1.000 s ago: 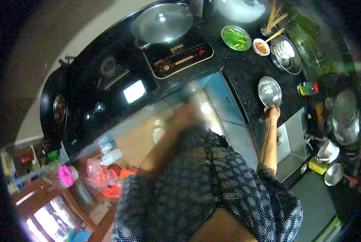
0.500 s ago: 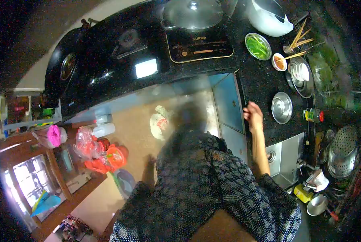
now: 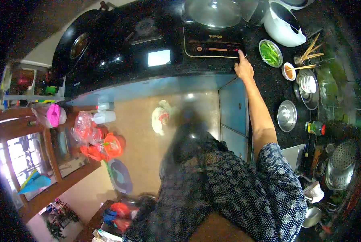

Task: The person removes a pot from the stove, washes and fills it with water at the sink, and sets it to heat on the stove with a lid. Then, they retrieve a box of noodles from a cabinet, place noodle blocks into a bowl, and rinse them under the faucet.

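My right hand (image 3: 244, 68) reaches over the front right corner of the black induction cooktop (image 3: 190, 46). Its index finger is stretched out onto the panel, beside a small red light, and nothing is seen in the hand. A pot with a clear lid (image 3: 216, 14) sits on the cooktop. To the right of the hand are a bowl of green vegetables (image 3: 270, 53) and a small bowl of reddish sauce (image 3: 287, 72) with chopsticks in it. An empty metal bowl (image 3: 287, 116) rests on the counter nearer to me. My left hand is out of view.
A white pot (image 3: 283, 28), a holder with chopsticks (image 3: 309, 54), stacked white bowls (image 3: 308, 84) in a metal basin and a red-lidded jar (image 3: 315, 128) line the right side. The sink (image 3: 294, 155) is partly behind my sleeve. Red bags (image 3: 92, 137) lie at the left.
My right hand has let go of the metal bowl and moved forward and left to the cooktop panel. The bowl stays on the counter. The view has turned, and my left arm has left it.
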Available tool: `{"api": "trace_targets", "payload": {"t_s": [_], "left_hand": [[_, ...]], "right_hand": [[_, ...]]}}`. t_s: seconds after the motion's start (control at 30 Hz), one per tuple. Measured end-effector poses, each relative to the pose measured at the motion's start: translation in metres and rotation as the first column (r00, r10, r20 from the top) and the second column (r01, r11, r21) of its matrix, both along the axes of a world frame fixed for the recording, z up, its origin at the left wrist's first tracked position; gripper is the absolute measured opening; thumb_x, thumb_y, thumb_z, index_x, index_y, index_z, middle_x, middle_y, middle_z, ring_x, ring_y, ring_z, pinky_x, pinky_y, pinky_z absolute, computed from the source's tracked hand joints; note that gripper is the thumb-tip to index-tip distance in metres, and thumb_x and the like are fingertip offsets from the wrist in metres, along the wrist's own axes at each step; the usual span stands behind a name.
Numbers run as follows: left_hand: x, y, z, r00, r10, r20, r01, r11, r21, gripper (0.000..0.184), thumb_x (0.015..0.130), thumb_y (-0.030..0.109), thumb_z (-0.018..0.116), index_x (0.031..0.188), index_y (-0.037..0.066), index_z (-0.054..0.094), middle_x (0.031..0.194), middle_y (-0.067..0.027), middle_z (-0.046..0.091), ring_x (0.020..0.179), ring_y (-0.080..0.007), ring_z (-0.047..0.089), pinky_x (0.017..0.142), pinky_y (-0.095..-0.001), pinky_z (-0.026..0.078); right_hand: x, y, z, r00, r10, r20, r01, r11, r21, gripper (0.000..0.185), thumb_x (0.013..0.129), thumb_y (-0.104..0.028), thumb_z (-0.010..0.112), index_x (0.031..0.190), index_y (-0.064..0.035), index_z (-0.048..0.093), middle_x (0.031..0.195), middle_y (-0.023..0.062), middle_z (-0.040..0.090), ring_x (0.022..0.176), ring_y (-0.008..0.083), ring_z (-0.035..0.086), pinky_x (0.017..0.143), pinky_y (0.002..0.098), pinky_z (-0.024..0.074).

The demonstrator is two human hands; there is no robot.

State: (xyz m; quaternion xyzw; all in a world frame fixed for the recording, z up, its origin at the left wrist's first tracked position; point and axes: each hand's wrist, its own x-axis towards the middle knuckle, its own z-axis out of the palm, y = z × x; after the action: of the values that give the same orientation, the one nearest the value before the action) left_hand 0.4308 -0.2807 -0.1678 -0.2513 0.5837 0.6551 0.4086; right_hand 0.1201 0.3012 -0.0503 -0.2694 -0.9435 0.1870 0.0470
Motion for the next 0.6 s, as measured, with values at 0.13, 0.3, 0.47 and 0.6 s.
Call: {"api": "trace_targets", "payload": {"t_s": [0.13,0.3,0.47,0.6], "left_hand": [[0.024,0.002,0.003,0.997,-0.078,0.015,0.078,0.997,0.022,0.04,0.09,0.028,0.053,0.122,0.004,0.055,0.106,-0.014,0.062,0.084,-0.0258,0.06,0.076,-0.0411,0.05],[0.052,0.009,0.008,0.98,-0.193,0.04,0.191,0.98,0.059,0.04,0.09,0.027,0.052,0.122,0.004,0.055,0.107,-0.014,0.062,0.085,-0.026,0.06,0.076,-0.0412,0.049],[0.07,0.013,0.017,0.946,-0.318,0.057,0.313,0.946,0.09,0.04,0.09,0.027,0.052,0.123,0.004,0.055,0.108,-0.0139,0.062,0.086,-0.0261,0.06,0.077,-0.0414,0.049],[0.079,0.011,0.016,0.904,-0.423,0.058,0.415,0.903,0.113,0.04,0.09,0.027,0.052,0.123,0.004,0.054,0.109,-0.0139,0.062,0.086,-0.0262,0.06,0.078,-0.0415,0.049]], "right_hand": [[-0.004,-0.003,0.003,0.952,-0.049,0.303,0.061,0.998,-0.03,0.081,0.083,-0.02,0.061,0.146,-0.0345,0.012,0.114,0.0193,0.061,0.105,0.0375,0.059,0.088,0.0481,0.0479],[0.002,-0.011,0.001,0.997,0.07,-0.038,-0.069,0.997,0.032,0.074,0.084,-0.02,0.059,0.145,-0.031,0.018,0.113,0.0196,0.058,0.095,0.0391,0.062,0.079,0.0503,0.0509],[-0.011,-0.014,-0.012,0.984,0.166,0.059,-0.17,0.981,0.088,0.069,0.084,-0.021,0.058,0.143,-0.0285,0.024,0.113,0.0202,0.059,0.095,0.0392,0.062,0.078,0.0507,0.0507],[-0.009,-0.029,0.003,0.983,0.095,0.158,-0.096,0.995,-0.004,0.066,0.083,-0.02,0.059,0.141,-0.0245,0.028,0.108,0.0205,0.062,0.096,0.0397,0.061,0.082,0.0507,0.049]]}}
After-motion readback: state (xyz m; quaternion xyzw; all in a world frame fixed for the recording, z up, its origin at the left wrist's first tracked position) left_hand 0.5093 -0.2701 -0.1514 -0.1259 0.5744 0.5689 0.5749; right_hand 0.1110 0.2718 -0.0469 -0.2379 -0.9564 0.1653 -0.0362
